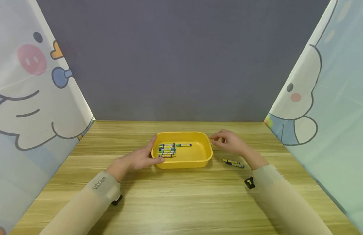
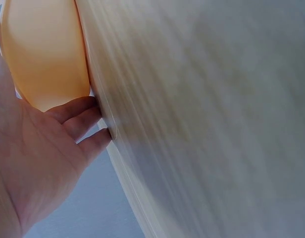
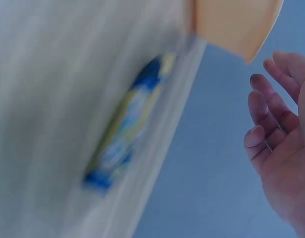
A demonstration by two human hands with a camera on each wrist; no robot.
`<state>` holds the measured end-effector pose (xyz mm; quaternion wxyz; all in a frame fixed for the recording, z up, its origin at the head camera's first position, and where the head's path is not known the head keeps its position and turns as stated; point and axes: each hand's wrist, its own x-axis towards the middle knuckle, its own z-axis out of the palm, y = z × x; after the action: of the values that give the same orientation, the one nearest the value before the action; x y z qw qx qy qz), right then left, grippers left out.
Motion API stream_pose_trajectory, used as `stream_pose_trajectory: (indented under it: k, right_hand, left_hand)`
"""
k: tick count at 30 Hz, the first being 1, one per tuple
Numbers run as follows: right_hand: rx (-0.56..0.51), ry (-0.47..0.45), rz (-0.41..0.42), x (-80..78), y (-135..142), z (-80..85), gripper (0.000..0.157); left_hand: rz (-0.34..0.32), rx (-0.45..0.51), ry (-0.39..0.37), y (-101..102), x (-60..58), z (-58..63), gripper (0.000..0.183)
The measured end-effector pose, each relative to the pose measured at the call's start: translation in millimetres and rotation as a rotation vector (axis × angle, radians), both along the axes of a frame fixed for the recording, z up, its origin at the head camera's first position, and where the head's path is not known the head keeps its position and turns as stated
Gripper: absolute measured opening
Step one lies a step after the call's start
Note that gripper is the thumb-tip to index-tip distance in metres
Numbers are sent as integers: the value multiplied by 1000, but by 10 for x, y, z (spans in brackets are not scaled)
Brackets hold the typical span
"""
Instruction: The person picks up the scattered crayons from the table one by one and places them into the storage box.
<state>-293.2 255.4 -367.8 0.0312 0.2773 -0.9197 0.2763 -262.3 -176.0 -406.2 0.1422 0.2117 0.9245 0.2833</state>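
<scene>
A yellow plastic tray (image 1: 187,164) sits on the wooden table. My left hand (image 1: 137,159) grips its left end, the thumb over the near rim and the fingers along the outer wall; in the left wrist view the fingertips reach down to the tabletop. Inside, several crayons (image 1: 167,150) with yellow-and-blue wrappers lie side by side at the left, and a green-tipped crayon (image 1: 184,145) lies just right of them. Beside the tray's right rim hovers my right hand (image 1: 229,142), fingers loosely bent with nothing between them.
Two more crayons, one yellow-tipped (image 1: 231,161) and one dark-tipped (image 1: 236,165), lie together on the table below the right hand. A dark grey panel (image 1: 181,65) rises behind the table (image 1: 181,195). Cartoon-printed sheets (image 1: 331,114) flank both sides.
</scene>
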Motion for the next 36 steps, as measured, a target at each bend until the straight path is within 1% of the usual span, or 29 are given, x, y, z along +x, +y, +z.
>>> stream_pose_trajectory:
  k: [2, 5, 10, 12, 16, 20, 22, 29, 36]
  right_hand:
    - [14, -18, -2, 37, 142, -42, 27]
    - [36, -60, 16, 93, 331, -97, 26]
    - [71, -192, 59, 165, 575, -132, 23]
    - [90, -229, 68, 178, 635, -139, 21]
    - [122, -255, 88, 181, 717, -166, 20]
    - [127, -282, 92, 183, 777, -196, 19]
    - [124, -290, 85, 182, 811, -203, 19]
    - [128, -324, 16, 178, 968, -218, 19]
    - [110, -306, 22, 185, 1107, -258, 19]
  left_hand:
    - [-1, 1, 3, -4, -4, -1, 122]
    - [2, -4, 1, -9, -5, -3, 122]
    - [5, -3, -8, 4, -6, 5, 122]
    - [11, -2, -13, 14, 0, 10, 122]
    - [15, 6, -20, 26, 17, 18, 123]
    - [13, 5, -20, 28, 32, 28, 122]
    - [15, 3, -18, 29, 36, 33, 122]
    - [22, 16, -29, 26, 35, 28, 121]
    - [14, 15, -25, 18, 27, 23, 121]
